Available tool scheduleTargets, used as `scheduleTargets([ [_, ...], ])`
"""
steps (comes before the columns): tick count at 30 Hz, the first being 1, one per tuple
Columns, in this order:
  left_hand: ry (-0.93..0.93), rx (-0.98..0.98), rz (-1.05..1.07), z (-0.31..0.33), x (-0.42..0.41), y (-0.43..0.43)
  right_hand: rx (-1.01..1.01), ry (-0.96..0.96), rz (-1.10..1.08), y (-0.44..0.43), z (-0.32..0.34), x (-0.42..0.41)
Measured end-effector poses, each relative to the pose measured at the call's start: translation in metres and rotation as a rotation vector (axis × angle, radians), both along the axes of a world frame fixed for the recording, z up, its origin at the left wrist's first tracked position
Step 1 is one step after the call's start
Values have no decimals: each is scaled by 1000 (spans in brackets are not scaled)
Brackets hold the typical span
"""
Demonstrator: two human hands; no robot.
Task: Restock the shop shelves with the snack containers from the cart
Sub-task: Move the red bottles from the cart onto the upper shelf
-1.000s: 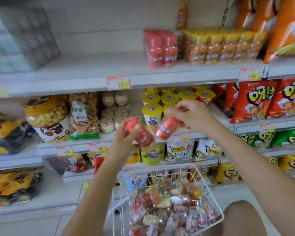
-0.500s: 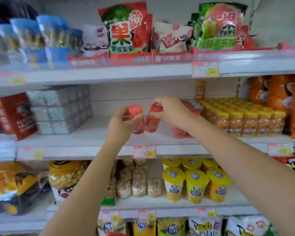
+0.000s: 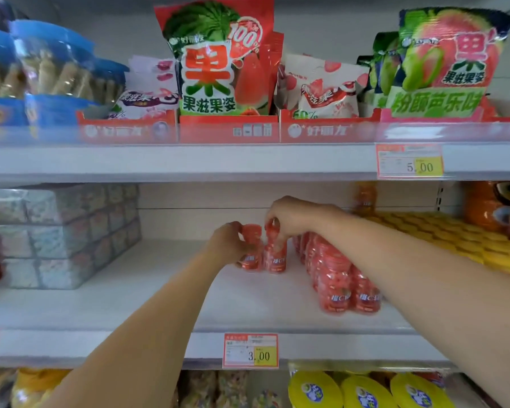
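Two small red snack bottles stand side by side, deep on the white middle shelf (image 3: 147, 301). My left hand (image 3: 227, 242) grips the left red bottle (image 3: 251, 254) around its side. My right hand (image 3: 292, 216) pinches the cap of the right red bottle (image 3: 275, 257) from above. Both bottles sit upright, just left of a row of matching red bottles (image 3: 339, 278). The cart is out of view.
Yellow-capped bottles (image 3: 460, 240) fill the shelf to the right, wrapped grey boxes (image 3: 62, 234) stand at the left. Fruit-candy bags (image 3: 215, 63) line the upper shelf. Yellow-lidded cups (image 3: 362, 393) sit on the shelf below. A 3.00 price tag (image 3: 250, 351) hangs on the shelf edge.
Both hands rose from above the cart to the middle shelf and carried the two red bottles in, setting them down upright beside the red row. The view tilted upward.
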State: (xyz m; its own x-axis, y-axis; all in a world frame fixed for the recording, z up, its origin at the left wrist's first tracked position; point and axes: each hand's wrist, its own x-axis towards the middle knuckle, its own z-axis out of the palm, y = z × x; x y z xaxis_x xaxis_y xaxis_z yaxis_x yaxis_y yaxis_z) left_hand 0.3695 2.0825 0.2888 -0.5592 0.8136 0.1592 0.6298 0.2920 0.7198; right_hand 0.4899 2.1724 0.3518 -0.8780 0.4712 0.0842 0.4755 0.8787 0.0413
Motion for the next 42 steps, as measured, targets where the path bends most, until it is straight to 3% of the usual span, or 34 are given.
scheduleTargets([
  [9,207,-101,59,4,-13,67,204,24,-78,65,-1,-32],
  [17,36,63,129,-16,-22,101,174,43,-91,95,-3,-41],
  [29,88,-46,58,-23,-28,105,106,16,-111,91,-3,-45],
  [33,-1,-153,-39,-13,-26,95,123,7,-102,86,2,-41],
  [42,-87,-150,-206,-10,-8,90,119,76,-128,84,10,-15],
])
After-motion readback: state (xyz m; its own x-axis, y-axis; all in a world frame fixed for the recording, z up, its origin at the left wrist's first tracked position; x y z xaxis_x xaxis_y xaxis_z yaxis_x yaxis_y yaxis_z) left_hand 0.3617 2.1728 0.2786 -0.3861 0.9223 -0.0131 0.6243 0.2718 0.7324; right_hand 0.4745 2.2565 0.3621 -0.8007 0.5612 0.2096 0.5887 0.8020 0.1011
